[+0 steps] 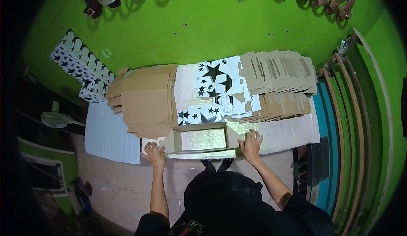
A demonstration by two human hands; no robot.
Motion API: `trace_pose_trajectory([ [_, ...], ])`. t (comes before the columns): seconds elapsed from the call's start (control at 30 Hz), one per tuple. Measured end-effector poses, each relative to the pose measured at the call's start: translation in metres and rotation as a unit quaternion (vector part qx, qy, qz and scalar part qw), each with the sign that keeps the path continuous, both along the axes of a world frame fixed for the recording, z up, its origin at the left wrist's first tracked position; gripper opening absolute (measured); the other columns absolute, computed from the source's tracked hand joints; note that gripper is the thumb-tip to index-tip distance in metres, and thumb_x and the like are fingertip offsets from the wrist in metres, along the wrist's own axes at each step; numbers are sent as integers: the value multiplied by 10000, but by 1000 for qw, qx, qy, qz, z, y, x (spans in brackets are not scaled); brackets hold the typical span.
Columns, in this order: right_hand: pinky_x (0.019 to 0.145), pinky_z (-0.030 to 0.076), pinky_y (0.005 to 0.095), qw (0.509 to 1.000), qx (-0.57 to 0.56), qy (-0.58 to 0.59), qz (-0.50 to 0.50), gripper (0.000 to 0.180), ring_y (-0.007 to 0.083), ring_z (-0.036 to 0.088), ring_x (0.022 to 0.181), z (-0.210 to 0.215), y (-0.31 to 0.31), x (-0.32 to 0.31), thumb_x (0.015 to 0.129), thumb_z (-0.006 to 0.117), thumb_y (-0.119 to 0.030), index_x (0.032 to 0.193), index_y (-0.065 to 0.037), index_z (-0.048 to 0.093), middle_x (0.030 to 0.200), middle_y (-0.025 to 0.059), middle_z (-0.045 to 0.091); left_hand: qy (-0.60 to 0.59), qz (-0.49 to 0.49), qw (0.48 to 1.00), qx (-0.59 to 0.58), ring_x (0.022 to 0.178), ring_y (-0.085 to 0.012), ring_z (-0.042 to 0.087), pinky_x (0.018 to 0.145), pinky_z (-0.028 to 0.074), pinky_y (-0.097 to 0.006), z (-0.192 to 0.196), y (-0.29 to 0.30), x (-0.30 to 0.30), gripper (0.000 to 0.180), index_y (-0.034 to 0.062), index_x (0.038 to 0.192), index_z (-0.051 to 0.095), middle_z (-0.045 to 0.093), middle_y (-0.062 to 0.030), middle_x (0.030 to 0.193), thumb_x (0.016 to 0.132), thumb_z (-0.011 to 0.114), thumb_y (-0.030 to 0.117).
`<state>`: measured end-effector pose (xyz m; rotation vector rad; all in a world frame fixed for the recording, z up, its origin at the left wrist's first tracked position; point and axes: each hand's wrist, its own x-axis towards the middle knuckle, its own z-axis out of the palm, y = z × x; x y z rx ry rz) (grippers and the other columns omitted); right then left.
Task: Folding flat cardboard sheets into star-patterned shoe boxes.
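Observation:
A partly folded cardboard box (pixel 201 150) lies at the table's near edge, its brown walls standing around an open middle. Through that middle the shiny table cover shows. Triangular flaps spread out at the box's two ends, and white card with black stars (pixel 201 115) adjoins its far wall. At the left end flap is my left hand (pixel 154 154), thumb near the card and fingers apart. My right hand (pixel 252 146) is by the right end flap, its thumb at the flap's tip and its fingers spread away from it. Neither hand is wrapped around the box.
Brown flat cardboard (pixel 146 104) is stacked on the left, and cut cardboard blanks (pixel 280 72) fan out at the back right. Star-printed sheets (pixel 216 79) lie between them. Star-patterned boxes (pixel 80 64) are piled far left. A fan (pixel 57 119) stands left; wooden rails (pixel 345 138) stand right.

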<state>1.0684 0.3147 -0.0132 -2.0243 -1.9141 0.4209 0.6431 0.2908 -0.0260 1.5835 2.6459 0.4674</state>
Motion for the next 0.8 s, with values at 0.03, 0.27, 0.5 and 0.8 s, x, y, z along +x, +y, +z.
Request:
trace_pose_trajectory([
  [0.03,1120,172,712,999,43,-19,-1,293,438,389,1332,-1,-2,-1,884,697,-244,986,30,708,1324,222,542,0,2,1000,0,1344,-317,411,1142,141,-717,-1,-3,2,192,70,909,727,561,-94,1295,833,753,245],
  [0.27,1086,151,761,991,48,-110,67,522,520,324,1360,5,5,-37,924,635,-427,795,68,741,1388,261,499,57,-64,991,-100,1359,-461,341,1117,65,-767,16,22,49,471,-34,905,753,522,-214,1375,810,751,428],
  [0.5,1041,236,786,992,-74,-51,91,278,533,312,1364,-30,27,-52,806,701,-208,847,65,738,1410,257,478,44,-80,983,-162,1418,-456,280,1127,33,-762,-8,40,49,277,-7,853,751,518,-203,1387,729,746,241],
  [0.8,1102,221,723,989,-119,87,-10,259,470,318,1386,-62,25,-26,830,612,-164,918,29,762,1430,198,497,-41,-149,985,-74,1389,-403,325,1118,73,-761,16,29,64,160,-19,742,737,547,-167,1332,731,707,137],
])
